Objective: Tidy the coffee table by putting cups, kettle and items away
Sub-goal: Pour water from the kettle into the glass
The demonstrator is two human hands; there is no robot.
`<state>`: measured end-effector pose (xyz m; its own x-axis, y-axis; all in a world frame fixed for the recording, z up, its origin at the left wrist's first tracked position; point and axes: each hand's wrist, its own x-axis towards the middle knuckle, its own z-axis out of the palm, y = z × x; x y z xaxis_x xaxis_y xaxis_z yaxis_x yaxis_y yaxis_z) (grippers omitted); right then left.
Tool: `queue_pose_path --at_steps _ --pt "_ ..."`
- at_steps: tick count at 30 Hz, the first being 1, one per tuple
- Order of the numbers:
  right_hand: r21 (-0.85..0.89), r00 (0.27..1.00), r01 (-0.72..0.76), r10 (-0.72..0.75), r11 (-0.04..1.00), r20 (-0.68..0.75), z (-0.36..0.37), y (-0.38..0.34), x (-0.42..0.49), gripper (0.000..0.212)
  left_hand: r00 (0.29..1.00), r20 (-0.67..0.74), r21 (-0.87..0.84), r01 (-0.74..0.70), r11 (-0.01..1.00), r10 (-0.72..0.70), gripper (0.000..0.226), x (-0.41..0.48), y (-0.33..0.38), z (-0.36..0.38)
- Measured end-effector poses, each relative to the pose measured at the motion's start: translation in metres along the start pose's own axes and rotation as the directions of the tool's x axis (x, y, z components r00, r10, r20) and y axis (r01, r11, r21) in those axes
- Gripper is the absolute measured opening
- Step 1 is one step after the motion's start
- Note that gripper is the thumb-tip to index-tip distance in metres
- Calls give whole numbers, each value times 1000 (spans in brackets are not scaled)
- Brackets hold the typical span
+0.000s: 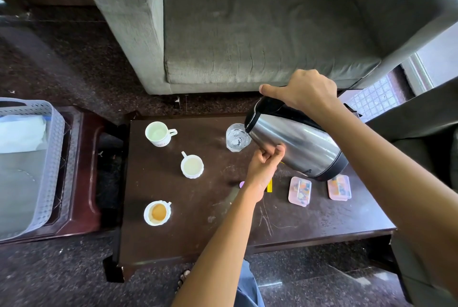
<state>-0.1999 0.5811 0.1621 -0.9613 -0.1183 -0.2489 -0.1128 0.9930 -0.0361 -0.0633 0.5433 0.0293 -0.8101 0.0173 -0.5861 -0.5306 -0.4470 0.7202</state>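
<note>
**A:** Status on the tidy?

**B:** Barely begun, I'd say. The steel electric kettle with black lid and base is up off the dark wooden coffee table, tilted, with its spout over the clear drinking glass. My right hand is wrapped round the kettle's black handle. My left hand has its fingers curled with nothing in it, and rests against the steel wall.

**A:** What's left?

**B:** Everything:
- far white mug
- middle white fluted cup
- near white cup of brown tea
- two pink lidded boxes
- yellow strip

The grey perforated plastic basket on the left looks like the drop-off.

**A:** Blind spots?

**B:** I can't tell if water is pouring. A small purple thing is mostly behind my left wrist. The kettle covers a corner of the right-hand box, and the basket is cut off by the frame edge.
</note>
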Motion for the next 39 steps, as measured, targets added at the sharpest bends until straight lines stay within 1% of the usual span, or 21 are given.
queue_pose_path --at_steps 1,3,10,14,18,21,25,27,30,32,36,39 --pt "-2 1000 1 -1 1000 -1 0 0 0 68 1000 1 -2 3 1000 -3 32 -1 0 0" --pt "-3 1000 2 -2 1000 0 0 0 -2 68 1000 5 -12 5 1000 -5 35 -2 0 0" --pt "-11 1000 4 -4 1000 1 0 0 -5 69 1000 8 -1 9 1000 -9 25 -3 -1 1" --pt "-7 1000 3 -3 1000 -1 0 1 -5 68 1000 9 2 8 1000 -8 30 -2 -2 0" --pt "2 1000 4 -4 1000 -5 3 3 -5 69 1000 12 4 4 1000 -4 24 1 -4 -1" --pt "11 1000 -7 7 1000 -7 4 5 -4 70 1000 18 10 3 1000 -3 27 3 -5 -2" --pt "12 1000 -7 7 1000 -20 7 7 -3 71 999 30 21 15 1000 -16 23 4 -5 -4" --pt "14 1000 -9 10 1000 -28 8 8 -3 73 999 33 16 14 1000 -14 26 6 -7 -4" --pt "16 999 -13 14 1000 -39 10 9 -4 74 999 34 32 8 999 -9 40 10 -10 -7" --pt "18 999 -19 19 1000 -40 12 11 -5 73 999 36 56 16 998 -18 45 11 -11 -9" --pt "53 997 -54 56 997 -47 20 19 -8 80 999 29 100 28 995 -31 28 15 -14 -12" --pt "121 994 -74 82 990 -66 29 30 -11 85 999 22 126 26 992 -29 29 19 -16 -16"
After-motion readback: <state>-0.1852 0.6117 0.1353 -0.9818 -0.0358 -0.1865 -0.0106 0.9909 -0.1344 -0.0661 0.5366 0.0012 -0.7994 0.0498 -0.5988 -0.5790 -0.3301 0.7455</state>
